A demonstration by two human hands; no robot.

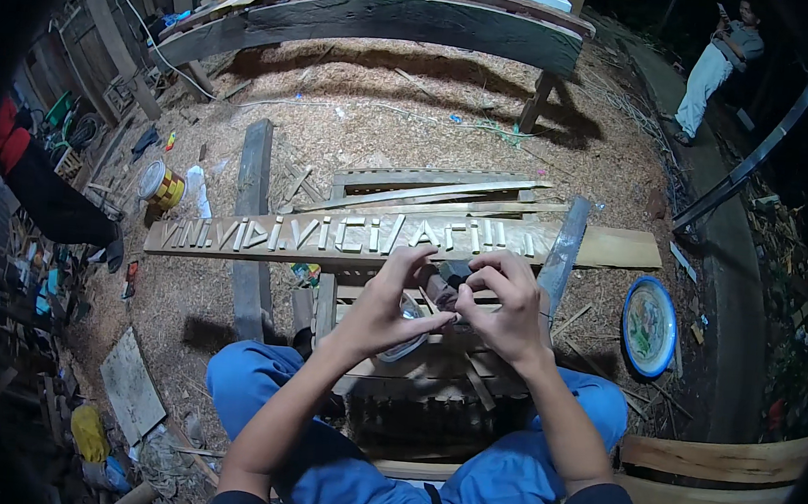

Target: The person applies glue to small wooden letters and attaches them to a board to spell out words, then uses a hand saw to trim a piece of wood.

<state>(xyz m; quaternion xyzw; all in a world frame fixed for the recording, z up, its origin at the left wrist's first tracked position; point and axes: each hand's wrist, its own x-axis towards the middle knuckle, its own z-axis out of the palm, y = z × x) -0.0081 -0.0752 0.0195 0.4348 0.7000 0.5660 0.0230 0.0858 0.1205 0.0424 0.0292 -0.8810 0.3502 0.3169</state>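
Note:
My left hand (391, 298) and my right hand (503, 306) pinch a small dark object (440, 290) between them; what it is, I cannot make out. Just beyond them, a long pale plank (629, 249) carries raised letters made of thin wooden strips. A saw (569, 240) lies across the plank's right part, near my right hand. Below the hands sits a slatted wooden crate (433, 366), with a clear container (397, 345) partly hidden by my left hand.
A long bench (373, 25) spans the back, and a grey beam (256, 157) lies left. A bucket (160, 183), blue-rimmed tray (647, 327), flat board (132, 388) and wood scraps lie around. A person (716, 72) stands at back right, another (57, 190) at left.

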